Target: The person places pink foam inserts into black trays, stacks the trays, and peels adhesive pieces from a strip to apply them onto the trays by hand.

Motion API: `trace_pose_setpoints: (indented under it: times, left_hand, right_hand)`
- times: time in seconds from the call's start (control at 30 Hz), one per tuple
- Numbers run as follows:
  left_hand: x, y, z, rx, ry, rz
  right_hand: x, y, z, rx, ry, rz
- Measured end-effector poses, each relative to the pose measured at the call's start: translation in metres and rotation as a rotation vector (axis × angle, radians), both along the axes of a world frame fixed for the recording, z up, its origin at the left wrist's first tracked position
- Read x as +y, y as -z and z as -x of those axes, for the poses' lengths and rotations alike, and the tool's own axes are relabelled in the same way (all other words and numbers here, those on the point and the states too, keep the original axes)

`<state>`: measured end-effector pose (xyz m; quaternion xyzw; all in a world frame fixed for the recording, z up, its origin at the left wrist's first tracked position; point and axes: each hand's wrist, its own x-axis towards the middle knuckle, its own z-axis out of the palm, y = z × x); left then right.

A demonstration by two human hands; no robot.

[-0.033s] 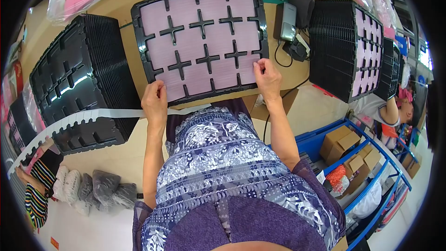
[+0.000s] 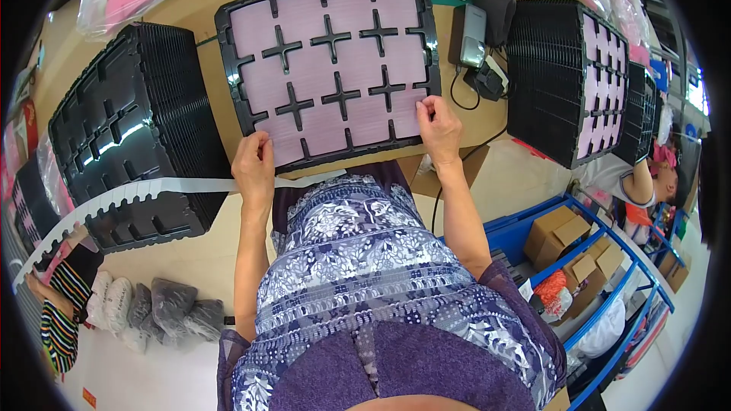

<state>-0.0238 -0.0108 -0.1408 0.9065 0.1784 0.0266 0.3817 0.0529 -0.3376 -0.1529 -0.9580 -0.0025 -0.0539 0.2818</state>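
Tray, black, with pink sheets filling its compartments, lies flat on the tan bench straight ahead of the person. Its long axis runs left to right, slightly tilted, right end farther away.

Both hands sit on the near long edge of that tray. Left hand is at the near left corner, fingers curled over the rim, thumb on the pink sheet there; pinching the edge, as far as can be seen. Right hand is at the near right corner, fingertips closed on the rim and the corner sheet. Neither hand is spread wide.

The hands are well apart, one at each end of the near edge, so the tray's bulk lies away from both, beyond the fingertips. Neither hand is clearly nearer.

Stack of empty black trays stands to the left, just beside the tray. White toothed strip crosses the front of that stack. Second stack, with pink sheets, stands to the right, apart from the tray. Small grey device with cable lies between them.
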Motion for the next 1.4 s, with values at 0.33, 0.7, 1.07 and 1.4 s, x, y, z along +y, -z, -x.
trace_pose_setpoints:
  times: [0.33,0.7,1.07,1.4]
  left_hand:
    - [-0.002,-0.003,-0.002,0.01,0.008,-0.008]
    - [-0.004,-0.004,-0.001,-0.004,0.033,-0.034]
    - [-0.001,-0.01,0.006,-0.005,0.034,-0.208]
    - [-0.017,-0.016,0.025,0.051,0.44,-0.387]
  right_hand:
    - [0.0,-0.002,0.0,-0.027,-0.032,0.044]
    - [-0.004,0.001,0.002,-0.051,-0.05,0.054]
    - [-0.005,-0.015,0.005,-0.014,0.043,-0.102]
    - [0.003,-0.021,0.032,0.044,-0.496,0.311]
